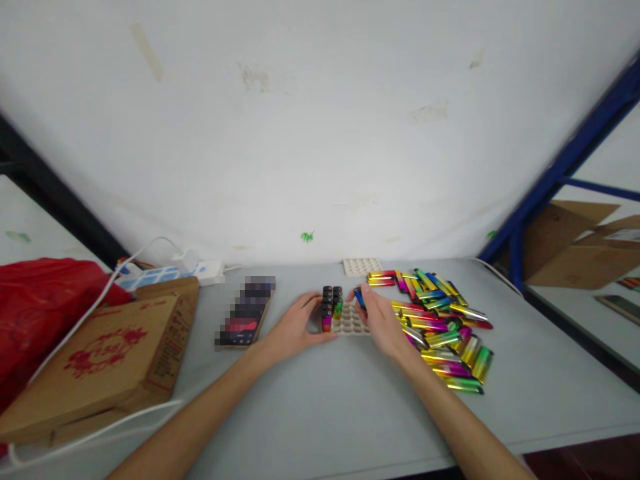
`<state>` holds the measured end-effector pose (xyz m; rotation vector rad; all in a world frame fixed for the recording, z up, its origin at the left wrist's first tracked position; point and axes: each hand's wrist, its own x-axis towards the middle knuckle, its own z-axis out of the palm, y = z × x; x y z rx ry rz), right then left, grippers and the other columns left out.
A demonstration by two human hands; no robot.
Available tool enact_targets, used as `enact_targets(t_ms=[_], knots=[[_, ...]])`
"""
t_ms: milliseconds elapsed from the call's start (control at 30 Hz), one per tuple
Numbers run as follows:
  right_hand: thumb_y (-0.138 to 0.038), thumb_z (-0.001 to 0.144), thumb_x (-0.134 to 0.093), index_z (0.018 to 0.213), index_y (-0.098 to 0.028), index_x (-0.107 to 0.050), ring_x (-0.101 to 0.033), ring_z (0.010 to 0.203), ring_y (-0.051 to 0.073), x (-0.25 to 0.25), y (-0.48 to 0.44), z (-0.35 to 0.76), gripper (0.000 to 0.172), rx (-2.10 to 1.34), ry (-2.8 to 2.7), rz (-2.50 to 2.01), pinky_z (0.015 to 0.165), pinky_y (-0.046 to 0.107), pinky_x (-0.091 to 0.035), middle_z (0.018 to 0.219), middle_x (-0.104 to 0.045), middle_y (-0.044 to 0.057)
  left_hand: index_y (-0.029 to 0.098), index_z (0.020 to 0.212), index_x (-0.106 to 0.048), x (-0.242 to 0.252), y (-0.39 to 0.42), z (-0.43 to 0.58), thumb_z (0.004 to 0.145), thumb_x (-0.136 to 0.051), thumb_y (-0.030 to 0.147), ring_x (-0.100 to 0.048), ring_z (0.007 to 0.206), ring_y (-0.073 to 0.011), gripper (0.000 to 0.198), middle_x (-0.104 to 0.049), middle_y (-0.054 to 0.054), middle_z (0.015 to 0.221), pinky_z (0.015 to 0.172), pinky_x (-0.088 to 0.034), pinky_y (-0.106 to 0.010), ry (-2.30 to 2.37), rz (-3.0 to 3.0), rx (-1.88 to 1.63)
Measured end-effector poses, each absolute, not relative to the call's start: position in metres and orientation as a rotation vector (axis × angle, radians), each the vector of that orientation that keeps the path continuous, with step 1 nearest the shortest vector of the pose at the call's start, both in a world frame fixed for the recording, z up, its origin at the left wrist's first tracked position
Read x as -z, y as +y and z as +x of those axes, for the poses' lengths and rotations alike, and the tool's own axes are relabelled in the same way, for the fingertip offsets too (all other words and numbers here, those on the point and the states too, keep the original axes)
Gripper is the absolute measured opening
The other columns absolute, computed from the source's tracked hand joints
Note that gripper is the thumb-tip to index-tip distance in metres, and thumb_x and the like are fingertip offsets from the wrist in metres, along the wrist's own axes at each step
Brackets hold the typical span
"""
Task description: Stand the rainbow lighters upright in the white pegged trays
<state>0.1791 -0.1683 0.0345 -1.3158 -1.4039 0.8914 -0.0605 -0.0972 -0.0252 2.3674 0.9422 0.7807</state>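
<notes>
A beige holed tray (350,324) lies at the middle of the grey table. Several colourful lighters (332,305) stand upright in its left end. My left hand (295,325) cups the tray's left side, fingers curled against it. My right hand (381,320) hovers over the tray's right part and pinches a blue lighter (359,297) between thumb and fingers. To the right of that hand sprawls a heap of shiny multicoloured lighters (440,320).
A second beige tray (361,266) lies by the wall. A blurred flat object (247,313) rests left of the hands. A cardboard box (107,357), red bag (37,297), power strip (165,273) and white cables occupy the left. Blue shelving (555,177) stands right.
</notes>
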Motion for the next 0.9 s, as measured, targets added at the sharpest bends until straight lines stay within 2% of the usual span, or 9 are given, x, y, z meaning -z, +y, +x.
enact_targets(t_ms=[100, 233, 333, 467, 633, 900], knots=[[-0.07, 0.118, -0.037, 0.105, -0.023, -0.071, -0.062, 0.075, 0.024, -0.037, -0.171, 0.188, 0.06, -0.56, -1.666, -1.294, 0.072, 0.036, -0.05, 0.078, -0.064, 0.003, 0.019, 0.151, -0.072, 0.025, -0.097, -0.06, 0.085, -0.101, 0.051, -0.067, 0.151, -0.0391, 0.079, -0.07, -0.019, 0.161, 0.135, -0.051, -0.053, 0.938, 2.361, -0.787], [-0.061, 0.118, -0.052, 0.1, -0.023, -0.07, -0.071, 0.095, 0.026, -0.032, -0.168, 0.195, 0.046, -0.276, -1.816, -1.202, 0.087, 0.037, -0.056, 0.099, -0.074, 0.009, 0.021, 0.149, -0.074, 0.022, -0.099, -0.059, 0.085, -0.103, 0.049, -0.067, 0.151, -0.0383, 0.076, -0.071, -0.017, 0.159, 0.134, -0.052, -0.051, 0.917, 2.35, -0.806], [-0.059, 0.118, -0.059, 0.093, -0.023, -0.07, -0.071, 0.084, 0.023, -0.026, -0.166, 0.197, 0.045, -0.209, -1.898, -1.187, 0.078, 0.034, -0.054, 0.09, -0.073, 0.007, 0.021, 0.148, -0.074, 0.02, -0.1, -0.058, 0.085, -0.103, 0.047, -0.067, 0.15, -0.038, 0.074, -0.071, -0.016, 0.159, 0.133, -0.053, -0.051, 0.912, 2.34, -0.802], [-0.052, 0.117, -0.066, 0.09, -0.024, -0.07, -0.068, 0.063, 0.019, -0.02, -0.166, 0.197, 0.039, -0.326, -1.909, -1.279, 0.064, 0.031, -0.047, 0.072, -0.073, 0.001, 0.021, 0.148, -0.074, 0.018, -0.101, -0.057, 0.085, -0.103, 0.047, -0.068, 0.149, -0.0381, 0.075, -0.071, -0.017, 0.158, 0.132, -0.053, -0.052, 0.924, 2.343, -0.785], [-0.045, 0.117, -0.069, 0.093, -0.024, -0.072, -0.076, 0.066, 0.02, -0.016, -0.163, 0.196, 0.031, -0.413, -1.954, -1.387, 0.065, 0.029, -0.049, 0.076, -0.081, 0.002, 0.021, 0.148, -0.073, 0.021, -0.1, -0.057, 0.085, -0.103, 0.046, -0.067, 0.15, -0.0378, 0.074, -0.071, -0.017, 0.159, 0.133, -0.052, -0.053, 0.924, 2.358, -0.783], [-0.047, 0.121, -0.062, 0.1, -0.023, -0.075, -0.077, 0.075, 0.023, -0.02, -0.163, 0.199, 0.034, -0.225, -2.199, -1.434, 0.067, 0.03, -0.046, 0.087, -0.083, 0.007, 0.023, 0.147, -0.074, 0.025, -0.097, -0.058, 0.084, -0.103, 0.047, -0.067, 0.15, -0.0381, 0.074, -0.071, -0.015, 0.158, 0.133, -0.052, -0.053, 0.921, 2.353, -0.793]])
